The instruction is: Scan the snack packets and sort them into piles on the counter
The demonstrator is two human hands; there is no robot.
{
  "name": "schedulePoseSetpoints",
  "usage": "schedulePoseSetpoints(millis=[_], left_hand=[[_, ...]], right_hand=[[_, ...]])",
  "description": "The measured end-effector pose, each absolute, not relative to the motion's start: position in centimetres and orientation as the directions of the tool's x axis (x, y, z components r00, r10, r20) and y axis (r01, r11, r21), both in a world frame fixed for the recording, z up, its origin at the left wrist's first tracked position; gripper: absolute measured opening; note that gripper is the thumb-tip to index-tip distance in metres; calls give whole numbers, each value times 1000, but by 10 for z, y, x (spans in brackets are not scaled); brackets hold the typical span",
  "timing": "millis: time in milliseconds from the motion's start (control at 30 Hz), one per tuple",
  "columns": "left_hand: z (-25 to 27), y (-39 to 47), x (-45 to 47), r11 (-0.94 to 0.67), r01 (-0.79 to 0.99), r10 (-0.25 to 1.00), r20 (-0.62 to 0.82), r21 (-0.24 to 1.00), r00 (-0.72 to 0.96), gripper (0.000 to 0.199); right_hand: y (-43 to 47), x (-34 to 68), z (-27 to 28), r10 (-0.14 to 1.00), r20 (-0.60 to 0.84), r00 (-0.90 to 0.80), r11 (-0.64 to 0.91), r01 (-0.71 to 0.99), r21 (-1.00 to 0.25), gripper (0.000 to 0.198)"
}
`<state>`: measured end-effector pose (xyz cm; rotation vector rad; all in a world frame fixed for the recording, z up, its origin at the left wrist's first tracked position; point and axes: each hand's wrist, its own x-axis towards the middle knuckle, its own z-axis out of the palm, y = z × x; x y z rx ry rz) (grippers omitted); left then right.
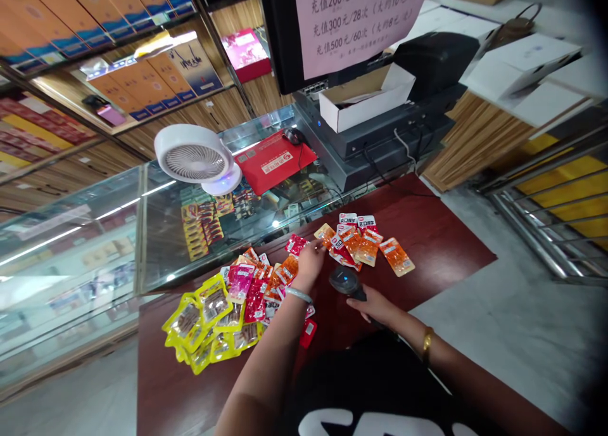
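My right hand [377,308] is wrapped round the handle of a black barcode scanner [346,280], whose head points away from me over the dark red table. My left hand [311,262] is closed, its fingertips at the near edge of an orange snack packet [325,232]. Beside that packet lies a small group of orange and red-and-white packets [367,246], with one orange packet [397,256] a little apart on the right. Left of my left hand is a larger heap of red, pink and orange packets [255,291], and yellow snack packets [213,301] lie at its left end.
The dark red table [441,233] adjoins a glass display counter [161,233]. On the counter stand a white fan [197,157], a red mat [273,163] with a mouse [293,136], and a register [375,141] with a white box [365,100]. A metal rack [565,214] is at right.
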<state>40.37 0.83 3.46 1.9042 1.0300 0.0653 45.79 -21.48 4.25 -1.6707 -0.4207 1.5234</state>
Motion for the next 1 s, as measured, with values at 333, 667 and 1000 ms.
schedulePoseSetpoints(millis=[333,667,1000], left_hand=[[48,63,374,-713,701,659,-310,33,685,42],[45,72,368,-523,795,705,-368,307,606,28],[20,41,373,216,428,723,-439,877,534,21]], right_hand=[[-214,460,50,714,-663,225,-598,-296,-745,50],[-213,462,53,722,-647,245,-575,-309,-758,54],[-189,459,77,759,-618,207,-551,-304,-777,49]])
